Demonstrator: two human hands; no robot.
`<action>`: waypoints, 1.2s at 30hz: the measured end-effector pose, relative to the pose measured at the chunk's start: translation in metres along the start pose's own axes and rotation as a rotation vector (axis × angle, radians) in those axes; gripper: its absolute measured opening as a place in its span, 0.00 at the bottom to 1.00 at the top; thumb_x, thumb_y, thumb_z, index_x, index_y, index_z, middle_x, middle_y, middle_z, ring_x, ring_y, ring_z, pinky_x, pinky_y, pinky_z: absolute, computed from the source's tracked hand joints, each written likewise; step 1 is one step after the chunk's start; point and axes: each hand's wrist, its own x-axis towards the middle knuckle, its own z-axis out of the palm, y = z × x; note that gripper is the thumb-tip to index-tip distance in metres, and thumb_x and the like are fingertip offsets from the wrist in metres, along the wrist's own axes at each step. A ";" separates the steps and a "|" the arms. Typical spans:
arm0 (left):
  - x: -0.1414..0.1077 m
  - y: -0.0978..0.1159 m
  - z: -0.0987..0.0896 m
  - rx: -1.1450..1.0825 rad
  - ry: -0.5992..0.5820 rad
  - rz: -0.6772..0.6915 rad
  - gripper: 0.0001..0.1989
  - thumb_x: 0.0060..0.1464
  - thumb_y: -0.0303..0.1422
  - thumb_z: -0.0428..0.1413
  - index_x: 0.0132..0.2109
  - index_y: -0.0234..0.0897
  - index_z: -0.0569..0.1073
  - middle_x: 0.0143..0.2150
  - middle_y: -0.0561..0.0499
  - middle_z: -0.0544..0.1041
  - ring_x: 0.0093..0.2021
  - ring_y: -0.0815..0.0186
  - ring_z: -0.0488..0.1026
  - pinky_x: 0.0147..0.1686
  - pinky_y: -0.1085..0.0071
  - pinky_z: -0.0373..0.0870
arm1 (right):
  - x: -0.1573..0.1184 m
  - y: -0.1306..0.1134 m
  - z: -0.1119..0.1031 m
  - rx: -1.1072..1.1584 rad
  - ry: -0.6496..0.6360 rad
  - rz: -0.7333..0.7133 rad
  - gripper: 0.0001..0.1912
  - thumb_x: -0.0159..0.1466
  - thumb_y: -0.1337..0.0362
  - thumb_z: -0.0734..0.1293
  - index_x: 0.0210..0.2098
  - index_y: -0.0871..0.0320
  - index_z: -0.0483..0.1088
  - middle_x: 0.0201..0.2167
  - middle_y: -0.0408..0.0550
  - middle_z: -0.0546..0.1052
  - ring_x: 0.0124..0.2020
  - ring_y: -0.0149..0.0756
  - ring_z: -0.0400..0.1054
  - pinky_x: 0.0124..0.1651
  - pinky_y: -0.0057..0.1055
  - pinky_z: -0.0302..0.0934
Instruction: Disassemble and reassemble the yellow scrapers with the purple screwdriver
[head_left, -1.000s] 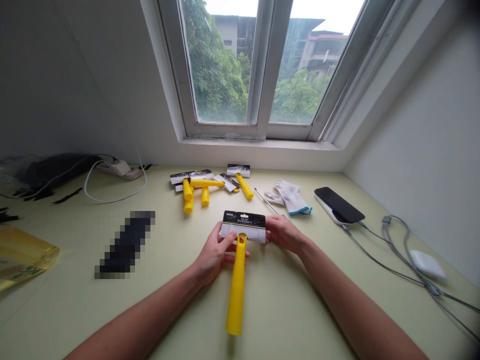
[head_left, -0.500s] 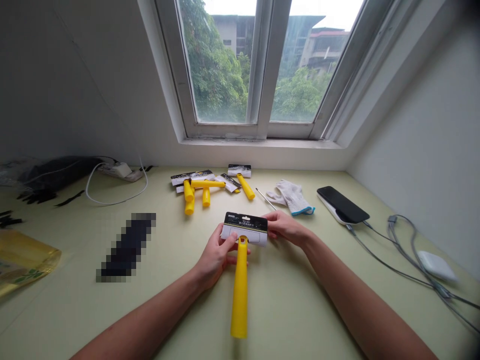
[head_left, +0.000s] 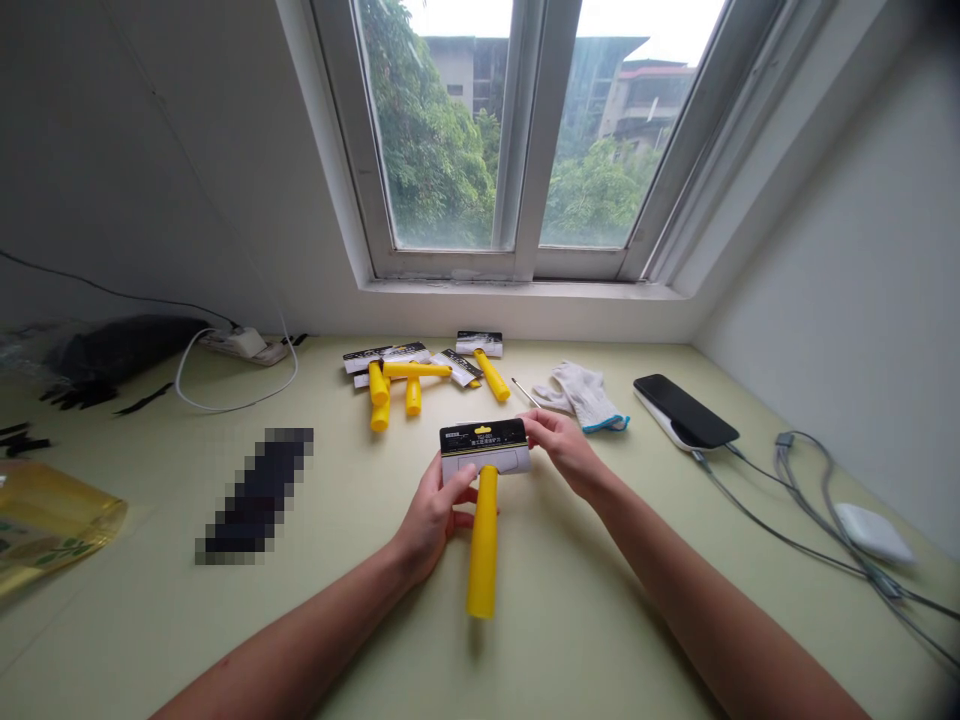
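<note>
A scraper [head_left: 484, 545] with a yellow handle is held up over the table, its handle pointing toward me. A black-and-white card sleeve [head_left: 486, 447] covers its head, so the blade is hidden. My left hand [head_left: 433, 515] grips the sleeve's left side, thumb on the front and fingers behind. At the right edge of that sleeve, my right hand [head_left: 559, 445] pinches with thumb and fingers. Just beyond the right hand lies a thin metal shaft [head_left: 525, 391], its near end hidden by the hand.
Several more yellow-handled scrapers [head_left: 401, 370] lie below the window. White work gloves [head_left: 581, 395], a phone [head_left: 684, 408] and cables [head_left: 825, 480] are to the right. At left are a yellow bag [head_left: 67, 520], a dark pixelated patch [head_left: 259, 495] and a power strip [head_left: 244, 345].
The scraper has tilted, its handle end rising away from me and looking shorter. Its sleeve has shifted slightly left and up, and my right hand has moved slightly left and up with it.
</note>
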 end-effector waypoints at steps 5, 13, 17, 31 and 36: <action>0.003 0.000 0.000 -0.041 0.035 -0.010 0.23 0.51 0.44 0.61 0.50 0.36 0.70 0.48 0.41 0.74 0.41 0.57 0.76 0.27 0.70 0.73 | -0.002 -0.004 0.005 -0.056 0.008 -0.060 0.14 0.58 0.52 0.68 0.29 0.58 0.72 0.27 0.43 0.72 0.30 0.33 0.63 0.36 0.29 0.57; 0.000 0.005 0.000 -0.201 -0.071 0.020 0.24 0.54 0.35 0.60 0.57 0.37 0.68 0.54 0.41 0.73 0.51 0.52 0.72 0.45 0.58 0.74 | -0.007 0.000 0.012 -0.104 -0.001 -0.094 0.16 0.62 0.50 0.64 0.32 0.57 0.72 0.28 0.44 0.73 0.31 0.34 0.65 0.36 0.31 0.59; -0.001 0.007 -0.002 -0.318 -0.043 -0.006 0.28 0.55 0.35 0.59 0.62 0.44 0.62 0.56 0.44 0.72 0.52 0.55 0.72 0.50 0.54 0.72 | -0.011 0.001 0.019 -0.133 -0.013 -0.084 0.17 0.61 0.49 0.65 0.31 0.57 0.72 0.29 0.45 0.74 0.31 0.36 0.66 0.36 0.31 0.61; 0.000 0.013 -0.007 -0.325 -0.206 -0.151 0.29 0.57 0.48 0.51 0.63 0.46 0.61 0.57 0.41 0.72 0.45 0.45 0.77 0.44 0.48 0.70 | -0.016 -0.015 0.025 -0.014 -0.002 -0.031 0.16 0.59 0.50 0.66 0.28 0.57 0.68 0.25 0.42 0.70 0.27 0.32 0.62 0.30 0.28 0.57; 0.004 0.020 -0.014 -0.398 -0.295 -0.298 0.39 0.53 0.60 0.44 0.64 0.42 0.61 0.52 0.38 0.75 0.46 0.41 0.76 0.44 0.46 0.68 | -0.020 -0.020 0.030 -0.042 0.048 -0.057 0.18 0.60 0.49 0.65 0.24 0.57 0.63 0.22 0.39 0.65 0.24 0.29 0.58 0.28 0.27 0.55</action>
